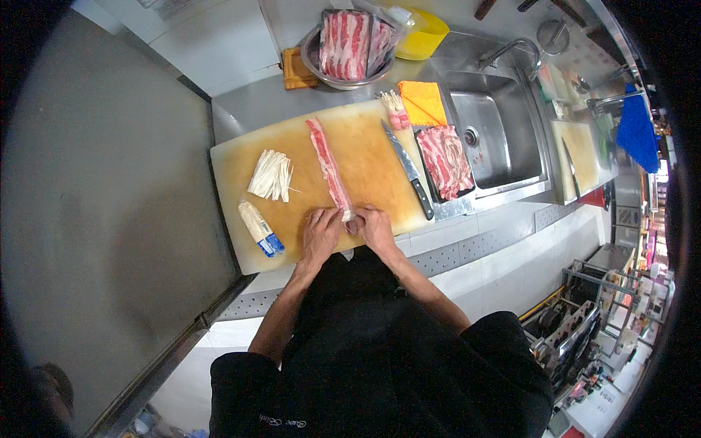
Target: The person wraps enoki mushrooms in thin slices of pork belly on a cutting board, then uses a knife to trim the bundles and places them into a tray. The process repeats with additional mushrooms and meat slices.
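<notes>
Left hand (321, 228) and right hand (374, 223) pinch the near end of a long meat strip (328, 162), which lies flat on the big cutting board (372, 160). It looks like the rolling-up step. Next seems to call for both hands turning together, snug and straight. Thin white mushrooms (270, 174) and a packet (260, 228) sit to the left. Nothing lies in the strip's way, but a knife (412, 176) rests on the right, near a meat tray (445, 161).
</notes>
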Demonstrator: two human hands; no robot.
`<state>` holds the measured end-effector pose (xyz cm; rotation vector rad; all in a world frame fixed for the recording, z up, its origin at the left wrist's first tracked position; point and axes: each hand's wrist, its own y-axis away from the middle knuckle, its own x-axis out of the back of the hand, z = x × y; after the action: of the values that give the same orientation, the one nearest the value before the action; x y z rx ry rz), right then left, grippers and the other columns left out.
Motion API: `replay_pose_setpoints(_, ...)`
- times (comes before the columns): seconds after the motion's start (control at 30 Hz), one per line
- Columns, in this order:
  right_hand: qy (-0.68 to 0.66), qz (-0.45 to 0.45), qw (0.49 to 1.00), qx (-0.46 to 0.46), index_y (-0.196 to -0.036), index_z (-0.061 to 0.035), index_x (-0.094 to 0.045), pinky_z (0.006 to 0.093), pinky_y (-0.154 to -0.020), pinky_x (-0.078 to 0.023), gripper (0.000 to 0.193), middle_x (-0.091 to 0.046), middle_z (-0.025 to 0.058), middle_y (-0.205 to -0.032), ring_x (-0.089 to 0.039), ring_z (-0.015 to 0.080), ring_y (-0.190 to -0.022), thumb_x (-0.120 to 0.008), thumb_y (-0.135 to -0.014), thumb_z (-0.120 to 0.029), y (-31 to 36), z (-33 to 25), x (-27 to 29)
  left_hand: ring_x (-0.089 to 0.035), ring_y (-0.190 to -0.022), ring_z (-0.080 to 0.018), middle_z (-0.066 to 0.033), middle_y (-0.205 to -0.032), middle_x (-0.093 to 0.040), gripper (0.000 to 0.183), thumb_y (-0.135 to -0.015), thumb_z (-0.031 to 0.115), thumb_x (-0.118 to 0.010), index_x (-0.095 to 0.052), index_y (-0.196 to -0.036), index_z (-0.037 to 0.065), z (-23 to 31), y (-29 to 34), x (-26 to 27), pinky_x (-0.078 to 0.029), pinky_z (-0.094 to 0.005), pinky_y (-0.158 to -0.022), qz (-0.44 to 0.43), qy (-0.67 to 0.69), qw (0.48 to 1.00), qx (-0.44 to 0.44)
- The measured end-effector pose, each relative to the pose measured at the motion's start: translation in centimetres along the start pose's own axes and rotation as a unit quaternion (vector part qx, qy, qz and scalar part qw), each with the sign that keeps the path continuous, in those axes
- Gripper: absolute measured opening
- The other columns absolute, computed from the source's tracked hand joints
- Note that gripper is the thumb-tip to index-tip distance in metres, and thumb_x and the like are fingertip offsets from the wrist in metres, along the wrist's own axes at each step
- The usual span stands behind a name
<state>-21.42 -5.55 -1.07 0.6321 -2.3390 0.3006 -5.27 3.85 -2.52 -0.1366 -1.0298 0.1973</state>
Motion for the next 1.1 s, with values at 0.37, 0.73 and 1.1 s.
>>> replay_pose_setpoints(0.37,0.109,-0.039,0.983,-0.143,-0.094,-0.0026,-0.079,0.0469,-0.076,-0.06,0.029,-0.078,0.0209,-0.088,-0.076,0.0406,-0.081,-0.086,-0.085,-0.028,2.2,-0.5,-0.5,-0.065,-0.108,-0.0328,-0.0108,-0.114,-0.071,0.032,-0.089,0.008,-0.073,-0.072,-0.121,0.003,-0.3,-1.1,0.1,-0.052,-0.0468,-0.096,0.019,0.028,0.999,-0.021)
replay_pose_setpoints(0.73,-0.229,-0.163,0.888,-0.363,-0.092,-0.0018,-0.082,0.0347,-0.05,-0.051,0.029,-0.07,0.0078,-0.07,-0.063,0.0168,-0.054,-0.081,-0.088,-0.03,0.0,-0.4,1.2,-0.058,-0.123,-0.0331,-0.0123,-0.132,-0.064,0.04,-0.087,0.015,-0.077,-0.068,-0.123,0.003,0.3,-1.0,1.7,-0.047,-0.0473,-0.106,-0.01,0.046,0.998,-0.045)
replay_pose_setpoints(1.1,-0.237,-0.154,0.899,-0.335,-0.095,-0.0015,-0.08,0.0332,-0.058,-0.056,0.026,-0.075,0.0101,-0.079,-0.07,0.0169,-0.065,-0.078,-0.093,-0.027,-5.3,1.6,1.5,-0.065,-0.103,-0.0338,-0.0128,-0.104,-0.071,0.017,-0.092,0.013,-0.075,-0.075,-0.104,0.001,-0.4,-2.5,-0.2,-0.05,-0.0473,-0.094,0.008,0.074,0.997,0.015)
